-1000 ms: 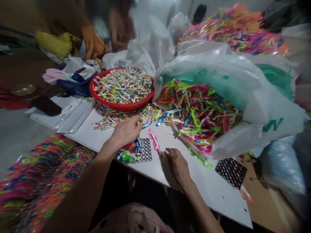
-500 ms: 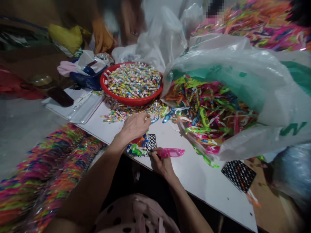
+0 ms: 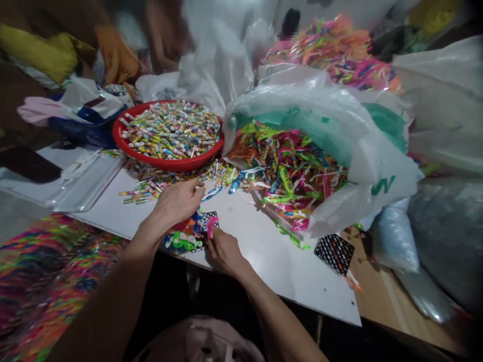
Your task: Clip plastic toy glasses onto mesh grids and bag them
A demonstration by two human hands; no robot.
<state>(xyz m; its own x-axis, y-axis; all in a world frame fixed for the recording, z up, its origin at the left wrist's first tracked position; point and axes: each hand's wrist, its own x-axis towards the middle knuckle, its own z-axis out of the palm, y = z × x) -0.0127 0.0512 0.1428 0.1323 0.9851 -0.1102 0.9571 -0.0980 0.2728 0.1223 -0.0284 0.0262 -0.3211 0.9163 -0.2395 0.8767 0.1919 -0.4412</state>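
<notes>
The left hand (image 3: 177, 203) is hovering just above the white tabletop (image 3: 113, 213), at the front edge of the spilled sticks. Its grip is curled, with the thumb and fingertips drawn close together. Whether it is holding anything cannot be determined; any item there is too small to tell.

The right hand (image 3: 226, 253) is resting at the tabletop, with its grip nearly closed on a pink plastic piece (image 3: 212, 226). This piece is standing up between the fingers and is overlapping the edge of a black perforated card (image 3: 210, 219). A small pile of multicoloured plastic pieces (image 3: 182, 242) is lying beside the card, directly between the two hands.

A red plastic basin (image 3: 151, 162) is sitting at the far side of the tabletop, filled with small multicoloured sticks (image 3: 171, 130). More of these sticks (image 3: 147, 188) are lying scattered in front of it. To the right, a white plastic bag with green print (image 3: 377, 181) is lying open around a heap of bright plastic strips (image 3: 287, 176). A second black perforated card (image 3: 334, 254) is lying near the tabletop's right end. A seated co-worker (image 3: 166, 35) is showing blurred beyond the bags.
</notes>
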